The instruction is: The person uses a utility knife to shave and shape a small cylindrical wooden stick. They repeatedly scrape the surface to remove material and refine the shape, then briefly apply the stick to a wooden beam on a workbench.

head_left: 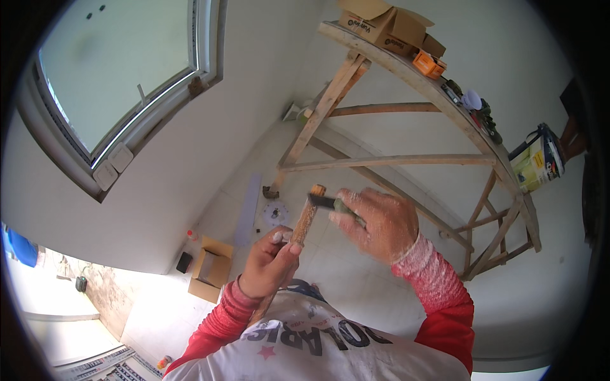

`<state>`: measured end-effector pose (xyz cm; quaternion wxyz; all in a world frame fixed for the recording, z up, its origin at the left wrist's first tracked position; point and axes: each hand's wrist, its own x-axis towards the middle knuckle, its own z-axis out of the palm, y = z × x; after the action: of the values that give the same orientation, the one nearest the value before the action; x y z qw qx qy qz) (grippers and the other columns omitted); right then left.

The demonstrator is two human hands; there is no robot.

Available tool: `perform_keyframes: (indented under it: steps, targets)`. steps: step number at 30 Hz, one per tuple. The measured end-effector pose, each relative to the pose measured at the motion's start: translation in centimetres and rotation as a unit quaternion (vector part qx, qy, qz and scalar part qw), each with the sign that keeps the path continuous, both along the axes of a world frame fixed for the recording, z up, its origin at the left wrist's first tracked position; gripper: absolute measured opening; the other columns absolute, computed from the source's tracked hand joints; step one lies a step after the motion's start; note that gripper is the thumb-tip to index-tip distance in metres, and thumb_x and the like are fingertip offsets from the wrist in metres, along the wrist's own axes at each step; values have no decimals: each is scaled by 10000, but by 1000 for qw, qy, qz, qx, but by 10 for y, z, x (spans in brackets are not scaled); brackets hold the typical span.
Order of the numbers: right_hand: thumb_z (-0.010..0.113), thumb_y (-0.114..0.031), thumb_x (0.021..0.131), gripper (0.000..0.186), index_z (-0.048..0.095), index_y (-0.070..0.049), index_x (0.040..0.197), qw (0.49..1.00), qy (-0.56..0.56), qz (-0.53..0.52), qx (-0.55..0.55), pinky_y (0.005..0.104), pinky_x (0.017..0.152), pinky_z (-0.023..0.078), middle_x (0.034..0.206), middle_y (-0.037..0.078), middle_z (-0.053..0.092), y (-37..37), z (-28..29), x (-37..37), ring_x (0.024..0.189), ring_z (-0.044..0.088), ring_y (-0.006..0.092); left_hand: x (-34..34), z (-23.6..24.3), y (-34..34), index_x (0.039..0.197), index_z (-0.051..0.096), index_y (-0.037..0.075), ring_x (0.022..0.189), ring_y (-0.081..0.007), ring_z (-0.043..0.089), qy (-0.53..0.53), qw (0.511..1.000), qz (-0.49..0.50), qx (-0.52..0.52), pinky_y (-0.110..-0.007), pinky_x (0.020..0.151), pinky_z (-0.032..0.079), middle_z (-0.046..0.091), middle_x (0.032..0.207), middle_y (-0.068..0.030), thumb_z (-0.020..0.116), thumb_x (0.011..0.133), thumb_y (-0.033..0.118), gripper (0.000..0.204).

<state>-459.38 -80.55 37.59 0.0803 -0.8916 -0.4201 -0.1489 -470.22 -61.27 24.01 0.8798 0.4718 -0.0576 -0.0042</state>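
Note:
My left hand (272, 259) is closed around a slim wooden stick (305, 219), whose upper end points up and slightly right. The stick's lower part runs down past my wrist against my white shirt. In my right hand (378, 222) is a dark-bladed hand tool (323, 201) with a greenish handle, mostly covered by my fingers. Its blade lies against the stick just below the top end. White dust coats my right hand and red sleeve cuff.
A wooden trestle scaffold (387, 162) stands ahead and right, bearing a cardboard box (384, 28), a small orange box (429, 64) and a paint bucket (537, 159). An open carton (211, 270) sits on the floor at left, below a window (117, 70). A white disc (275, 214) lies beyond my hands.

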Motion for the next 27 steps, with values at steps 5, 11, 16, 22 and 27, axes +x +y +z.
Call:
perform_keyframes:
  steps: [5, 11, 16, 22, 27]
  targets:
    - [639, -350, 982, 352, 702, -34, 1123, 971, 19, -187, 149, 317, 734, 549, 907, 133, 738, -61, -13, 98, 788, 706, 237, -12, 5, 6, 1027, 536, 51, 429, -61, 436, -4, 1000, 7, 3, -232, 399, 345, 495, 618, 21, 565, 1040, 244, 196]
    - [611, -293, 1019, 356, 669, 19, 1180, 924, 279, -122, 230, 274, 735, 497, 946, 53, 712, -73, -98, 57, 851, 617, 97, -3, -1, 2, 997, 571, 69, 452, -51, 440, 53, 997, -52, -24, -231, 407, 348, 515, 614, 18, 566, 1040, 310, 244]
    - [638, -343, 982, 390, 676, 12, 1137, 885, 420, -165, 112, 322, 741, 507, 884, 73, 694, -121, -222, 60, 827, 647, 151, -7, -11, -6, 1069, 574, 44, 487, -42, 448, 50, 990, -102, -85, -228, 438, 322, 490, 622, 43, 559, 1049, 292, 249]
    - [621, -451, 947, 458, 702, -16, 1067, 867, 473, -153, 43, 406, 789, 522, 886, 155, 702, -180, -333, 37, 865, 695, 292, 6, -12, -15, 1055, 589, 40, 527, -36, 462, 53, 991, -106, -69, -224, 479, 349, 507, 641, 54, 562, 1047, 311, 272]
    - [617, -462, 946, 462, 709, -26, 1067, 832, 507, -215, -66, 416, 807, 522, 918, 163, 711, -203, -371, 7, 893, 697, 304, 1, -11, -16, 1044, 602, 33, 549, -34, 474, 62, 992, -102, -36, -225, 491, 368, 533, 648, 45, 561, 1044, 335, 304]
